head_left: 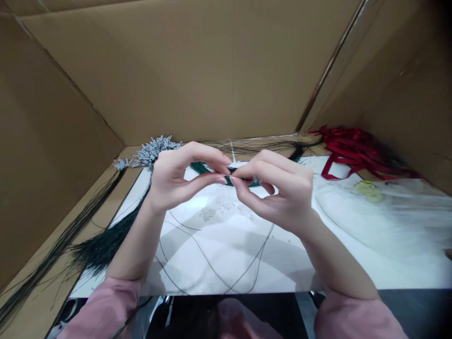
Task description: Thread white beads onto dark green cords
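My left hand (180, 176) and my right hand (278, 193) meet in the middle of the view, above a white table top (226, 245). Both pinch with thumb and forefinger on the same thin dark string (212, 263), whose loose loops hang down and trail over the table toward me. The fingertips touch at the pinch, where a small dark piece is hardly visible. Behind the hands lies a bundle of dark green strings (106, 245) with grey plastic tips (151, 150).
Tall cardboard walls (197, 70) enclose the table at the back and both sides. A pile of red ribbons (356, 150) lies at the back right. A clear plastic bag (381, 212) with something yellow in it covers the right side. More dark strings run along the left edge.
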Demonstrator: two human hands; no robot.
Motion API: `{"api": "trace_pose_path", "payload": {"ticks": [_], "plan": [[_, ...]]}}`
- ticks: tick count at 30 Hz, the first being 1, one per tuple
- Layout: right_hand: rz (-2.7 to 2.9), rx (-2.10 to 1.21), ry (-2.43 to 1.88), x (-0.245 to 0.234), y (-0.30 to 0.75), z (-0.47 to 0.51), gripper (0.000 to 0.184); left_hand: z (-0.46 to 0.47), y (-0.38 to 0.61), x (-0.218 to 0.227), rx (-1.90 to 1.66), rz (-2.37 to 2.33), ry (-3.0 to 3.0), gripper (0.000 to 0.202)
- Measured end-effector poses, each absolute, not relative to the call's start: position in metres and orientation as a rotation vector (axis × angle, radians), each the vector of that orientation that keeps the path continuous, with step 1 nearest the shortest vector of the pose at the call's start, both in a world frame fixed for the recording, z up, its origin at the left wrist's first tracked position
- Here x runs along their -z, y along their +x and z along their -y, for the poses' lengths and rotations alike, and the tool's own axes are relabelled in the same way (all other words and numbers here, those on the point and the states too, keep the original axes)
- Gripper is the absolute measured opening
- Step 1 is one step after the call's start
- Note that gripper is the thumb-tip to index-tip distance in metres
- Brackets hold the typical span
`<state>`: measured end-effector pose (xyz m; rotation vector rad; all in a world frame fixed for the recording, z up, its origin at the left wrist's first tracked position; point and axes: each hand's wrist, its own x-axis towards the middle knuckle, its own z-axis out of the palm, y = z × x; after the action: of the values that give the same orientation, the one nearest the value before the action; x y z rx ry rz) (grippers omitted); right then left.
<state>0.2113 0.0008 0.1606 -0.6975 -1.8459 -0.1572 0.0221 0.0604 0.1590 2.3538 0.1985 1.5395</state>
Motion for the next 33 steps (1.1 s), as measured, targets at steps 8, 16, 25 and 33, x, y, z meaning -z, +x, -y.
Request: {"api": "trace_pose_path", "payload": {"ticks": [8,16,25,33], "plan": [[1.845,0.148,-0.686,-0.1595,0.2117,-0.0006,0.013,-0.0595,0.0227,-0.1609,-1.523,-0.122,2.345,0.038],[1.868,0.152,-0.725,-0.1581,0.2116,-0.0003,0.014,-0.0608,0.0231,-0.1604,-1.525,-0.16,2.383,0.036],[1.876,0.183,-0.751,-0.1579,0.2109,-0.0012,0.015,-0.0565,0.022,-0.1618,-1.534,-0.219,2.459,0.03],[1.868,0.164,-0.743,-0.1577,0.2122,-0.0012,0.014,-0.0593,0.0217,-0.1615,-1.538,-0.123,2.396,0.037]]}}
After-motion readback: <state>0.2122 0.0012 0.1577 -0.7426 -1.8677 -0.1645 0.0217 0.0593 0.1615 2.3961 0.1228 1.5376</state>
